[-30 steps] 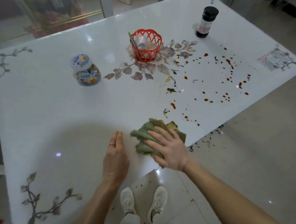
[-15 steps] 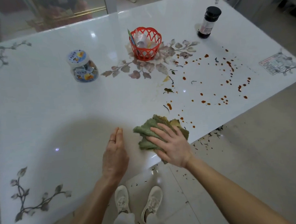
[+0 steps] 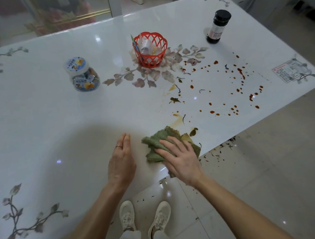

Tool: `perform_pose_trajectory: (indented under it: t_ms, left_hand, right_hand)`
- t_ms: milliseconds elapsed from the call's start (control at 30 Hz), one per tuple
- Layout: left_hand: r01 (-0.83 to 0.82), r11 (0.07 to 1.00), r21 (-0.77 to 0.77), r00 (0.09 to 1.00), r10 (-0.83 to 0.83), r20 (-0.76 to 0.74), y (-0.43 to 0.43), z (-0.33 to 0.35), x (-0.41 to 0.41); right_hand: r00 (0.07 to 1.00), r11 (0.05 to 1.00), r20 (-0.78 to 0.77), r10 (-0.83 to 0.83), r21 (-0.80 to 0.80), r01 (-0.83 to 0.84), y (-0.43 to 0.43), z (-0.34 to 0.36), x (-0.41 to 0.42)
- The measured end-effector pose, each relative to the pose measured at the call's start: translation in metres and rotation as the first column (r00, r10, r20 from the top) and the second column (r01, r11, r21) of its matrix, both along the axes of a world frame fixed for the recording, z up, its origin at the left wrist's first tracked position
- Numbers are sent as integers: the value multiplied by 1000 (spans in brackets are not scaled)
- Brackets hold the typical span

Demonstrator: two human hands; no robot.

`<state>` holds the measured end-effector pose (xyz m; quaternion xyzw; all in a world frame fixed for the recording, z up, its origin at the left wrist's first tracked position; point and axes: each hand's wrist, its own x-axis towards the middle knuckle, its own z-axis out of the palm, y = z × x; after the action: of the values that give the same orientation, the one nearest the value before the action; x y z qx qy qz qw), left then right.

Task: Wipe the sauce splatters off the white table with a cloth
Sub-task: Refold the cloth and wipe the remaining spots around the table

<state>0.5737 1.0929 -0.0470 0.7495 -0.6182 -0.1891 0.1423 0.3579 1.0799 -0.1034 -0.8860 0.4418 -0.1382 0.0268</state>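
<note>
A crumpled green cloth (image 3: pixel 155 142) lies on the white table (image 3: pixel 46 123) near its front edge. My right hand (image 3: pixel 180 158) presses flat on the cloth with straight, spread fingers. My left hand (image 3: pixel 121 160) rests flat on the table just left of the cloth, a ring on one finger. Red-brown sauce splatters (image 3: pixel 223 92) dot the table to the right and beyond the cloth. An orange smear (image 3: pixel 177 121) and a few leaf bits (image 3: pixel 193 132) lie right by the cloth's far side.
A red basket (image 3: pixel 150 49) stands mid-table on a flower print. A snack jar (image 3: pixel 82 75) sits to its left, a dark sauce bottle (image 3: pixel 218 27) at the far right. A sticker (image 3: pixel 287 72) marks the right edge. Debris litters the floor (image 3: pixel 220 151) below.
The right hand has pushed the cloth a little further across the table, over some near drops. An orange smear now shows beyond the cloth. The left hand has stayed put.
</note>
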Motion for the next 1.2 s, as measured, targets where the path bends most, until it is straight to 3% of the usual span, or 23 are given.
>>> perform_pose_trajectory:
  t_ms: [67, 267, 333, 500, 733, 1000, 1200]
  left_hand:
    - [6, 1000, 11, 1000, -6, 11, -5, 0, 0]
    - [24, 996, 87, 997, -30, 67, -9, -3, 6]
    - [21, 996, 86, 996, -29, 87, -9, -3, 3]
    - [18, 994, 106, 992, -31, 122, -11, 0, 0]
    - [6, 991, 132, 992, -22, 121, -14, 6, -1]
    - [0, 987, 163, 990, -23, 140, -17, 9, -6]
    - [9, 981, 193, 992, -32, 119, -16, 13, -4]
  right_hand:
    - [1000, 1000, -15, -10, -29, 10, -19, -2, -21]
    - [891, 893, 64, -450, 40, 449, -28, 0, -12]
    - [903, 904, 56, -427, 39, 425, -15, -1, 8]
    - [989, 990, -28, -143, -8, 143, -31, -1, -17]
    - [872, 869, 3, -490, 80, 488, -48, 5, -23]
    - [974, 975, -70, -214, 39, 217, -34, 2, -2]
    - [869, 862, -39, -493, 115, 494, -71, 8, -18]
